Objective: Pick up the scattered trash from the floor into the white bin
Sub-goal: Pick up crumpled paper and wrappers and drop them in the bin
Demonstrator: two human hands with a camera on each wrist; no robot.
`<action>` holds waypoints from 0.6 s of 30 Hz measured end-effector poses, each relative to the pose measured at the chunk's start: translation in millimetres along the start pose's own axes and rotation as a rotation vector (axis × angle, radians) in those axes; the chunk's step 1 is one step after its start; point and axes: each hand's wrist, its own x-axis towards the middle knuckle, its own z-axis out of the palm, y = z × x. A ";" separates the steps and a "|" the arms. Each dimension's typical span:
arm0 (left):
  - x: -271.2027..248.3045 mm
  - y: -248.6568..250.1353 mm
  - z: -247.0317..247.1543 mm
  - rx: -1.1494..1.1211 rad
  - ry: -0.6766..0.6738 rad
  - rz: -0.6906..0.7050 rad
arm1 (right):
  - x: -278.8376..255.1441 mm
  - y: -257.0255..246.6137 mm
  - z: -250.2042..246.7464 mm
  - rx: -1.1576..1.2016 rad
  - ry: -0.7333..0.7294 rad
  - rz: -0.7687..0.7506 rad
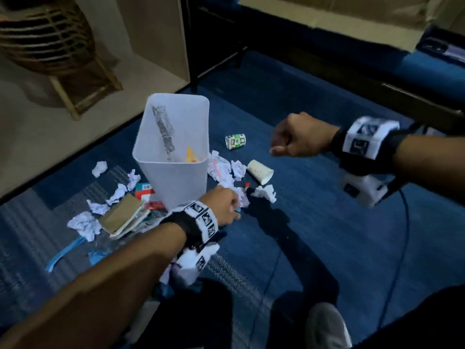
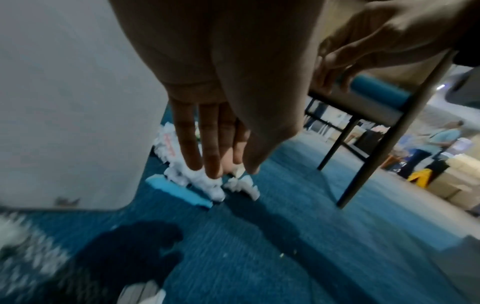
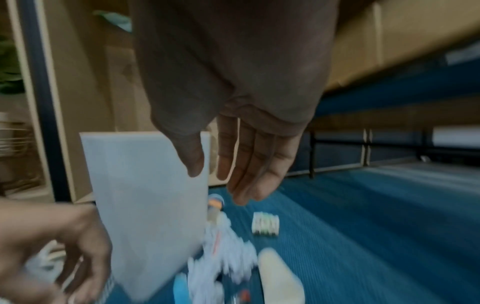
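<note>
Left hand (image 1: 222, 206) nearest, reaching low beside the white bin (image 1: 176, 177); fingers (image 2: 207, 148) almost straight, tips touching a crumpled paper (image 2: 205, 183) but not closed round it, so nothing held. Probably spread that way to rake the wad together before pinching. Right hand (image 1: 297, 137) up over the floor, loosely curled, gripping nothing, likely free for the next piece. Bin upright in the middle of the litter, handy to both hands, with a printed wrapper (image 1: 163, 129) and something yellow inside. More crumpled paper all round its base, a paper cup (image 1: 260, 171) on its side just to the right, 1 small carton (image 1: 235, 141) farther off, a flat brown pad (image 1: 123, 215) to the left. Underneath, blue carpet (image 1: 327, 235), patterned in places. Beyond, pale shelving and a wicker stand (image 1: 50, 39); dim room.
</note>
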 end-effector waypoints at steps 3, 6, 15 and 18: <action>8.6 -17.3 36.6 0.044 0.006 -0.091 | -2.4 43.9 61.9 0.106 0.027 0.036; 12.7 -35.8 68.8 0.058 0.020 -0.188 | 6.1 72.9 133.3 0.186 -0.037 0.068; 29.3 -76.4 132.5 0.116 -0.136 -0.381 | 80.5 96.2 258.3 0.086 -0.164 0.038; 25.1 -77.0 143.7 0.145 -0.089 -0.369 | 91.1 95.6 277.6 -0.033 -0.196 0.031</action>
